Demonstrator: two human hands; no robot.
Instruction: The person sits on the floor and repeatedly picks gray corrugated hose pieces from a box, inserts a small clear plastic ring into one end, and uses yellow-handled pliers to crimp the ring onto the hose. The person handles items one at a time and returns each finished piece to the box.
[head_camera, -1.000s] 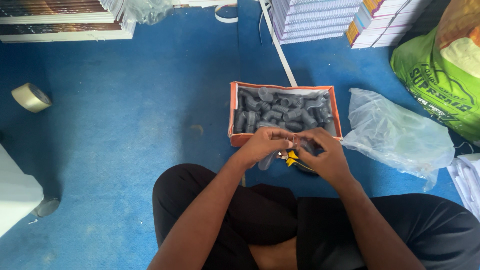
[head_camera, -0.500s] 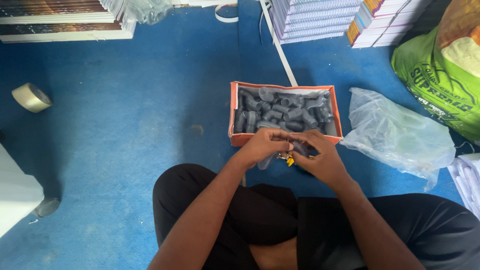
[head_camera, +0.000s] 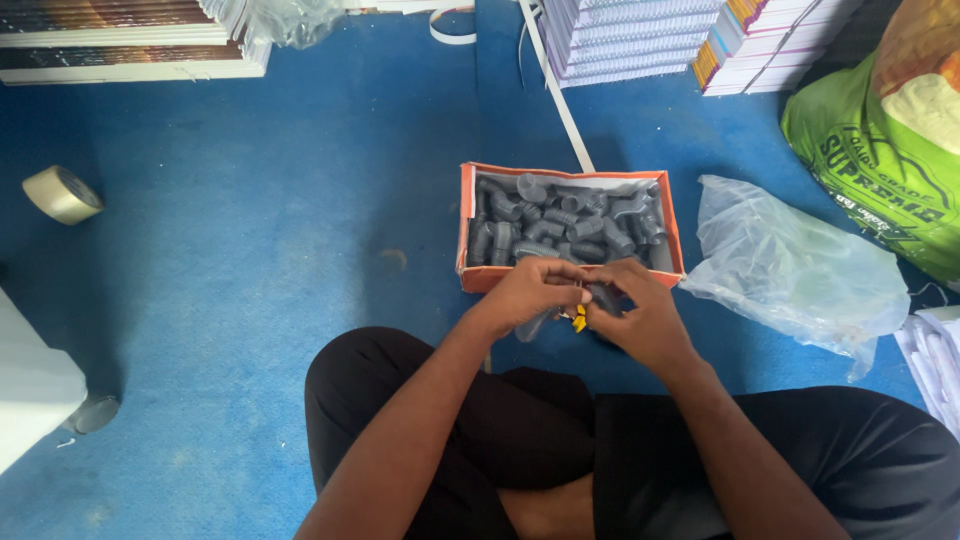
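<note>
Two hands (head_camera: 590, 305) on one grey fitting (head_camera: 603, 297); one orange box (head_camera: 570, 278) beyond

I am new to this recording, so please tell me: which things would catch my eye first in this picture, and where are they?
First, the orange box of grey pipe fittings on the blue carpet, just ahead of the seated person. Directly before it, the left hand and right hand meet over a small grey piece with something yellow. A bright green sack stands at far right, beside a clear plastic bag.
</note>
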